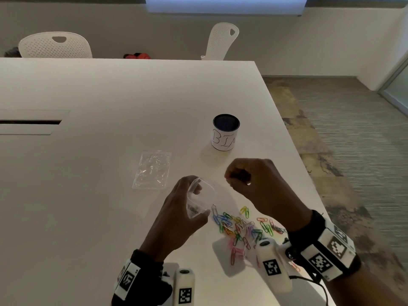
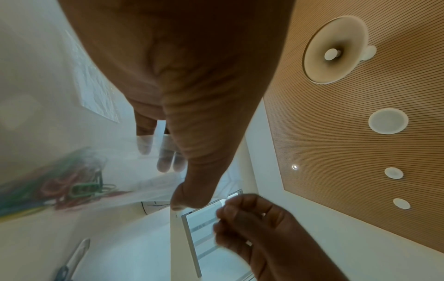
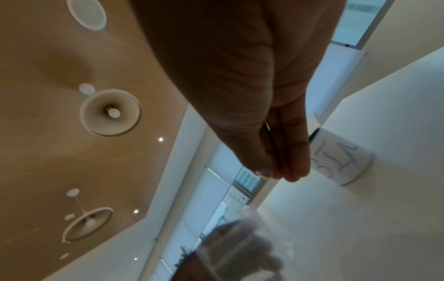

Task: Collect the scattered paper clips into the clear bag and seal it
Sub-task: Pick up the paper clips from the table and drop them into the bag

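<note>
My left hand (image 1: pixel 194 202) holds the clear bag (image 1: pixel 207 191) upright just above the table, its mouth spread open between thumb and fingers. Several coloured clips (image 2: pixel 72 186) lie inside it. A pile of coloured paper clips (image 1: pixel 242 228) is scattered on the table (image 1: pixel 88 195) just right of the bag. My right hand (image 1: pixel 231 177) hovers to the right of the bag's mouth with thumb and fingers pinched together. In the right wrist view a thin wire (image 3: pixel 268 127), which looks like a paper clip, shows between them.
A second clear bag (image 1: pixel 152 170) lies flat on the table left of my hands. A dark cup with a white label reading BIN (image 1: pixel 225 131) stands beyond my right hand. The table's right edge (image 1: pixel 293 140) runs close by. Two white chairs (image 1: pixel 55 45) stand at the far side.
</note>
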The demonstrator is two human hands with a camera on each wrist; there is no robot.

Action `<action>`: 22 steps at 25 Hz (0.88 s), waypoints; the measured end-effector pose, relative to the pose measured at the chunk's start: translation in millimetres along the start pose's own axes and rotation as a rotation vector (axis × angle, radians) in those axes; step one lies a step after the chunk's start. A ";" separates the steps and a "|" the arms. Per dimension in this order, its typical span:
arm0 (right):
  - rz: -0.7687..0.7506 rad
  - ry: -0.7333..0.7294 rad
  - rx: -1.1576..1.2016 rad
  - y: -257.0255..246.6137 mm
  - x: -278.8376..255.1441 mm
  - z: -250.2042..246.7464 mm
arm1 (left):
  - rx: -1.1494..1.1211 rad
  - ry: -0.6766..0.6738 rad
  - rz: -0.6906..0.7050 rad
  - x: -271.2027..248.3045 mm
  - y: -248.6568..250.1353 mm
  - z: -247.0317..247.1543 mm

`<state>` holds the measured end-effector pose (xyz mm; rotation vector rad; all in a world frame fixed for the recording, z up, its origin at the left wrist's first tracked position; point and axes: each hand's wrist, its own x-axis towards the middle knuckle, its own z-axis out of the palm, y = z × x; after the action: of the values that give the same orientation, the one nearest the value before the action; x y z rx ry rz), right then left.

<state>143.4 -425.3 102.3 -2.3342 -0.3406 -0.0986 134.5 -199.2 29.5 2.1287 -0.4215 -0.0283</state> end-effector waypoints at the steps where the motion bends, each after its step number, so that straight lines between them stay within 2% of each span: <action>1: 0.019 -0.037 -0.015 9.4 -4.7 2.7 | 0.003 0.000 -0.004 -0.4 -0.4 -0.7; 6: 0.006 -0.396 -0.195 38.6 -15.2 27.9 | 0.021 -0.001 -0.013 -2.5 -1.7 -1.6; 10: -0.056 -0.583 -0.174 45.4 -10.8 51.7 | 0.012 0.009 -0.004 -1.9 -0.6 -0.2; 13: -0.160 -0.629 -0.242 48.6 -9.5 62.0 | 0.013 0.009 -0.001 -2.0 -1.2 -0.6; 16: -0.260 -0.614 -0.320 53.7 -11.4 61.3 | 0.014 0.019 0.001 -2.3 -1.4 -0.7; 22: -0.254 -0.597 -0.373 62.0 -23.5 38.9 | 0.036 0.039 0.011 -0.6 -3.9 -1.1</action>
<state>136.6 -444.8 28.2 -2.6374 -0.9848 0.4589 135.2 -196.2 26.8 2.1582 -0.4141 0.0273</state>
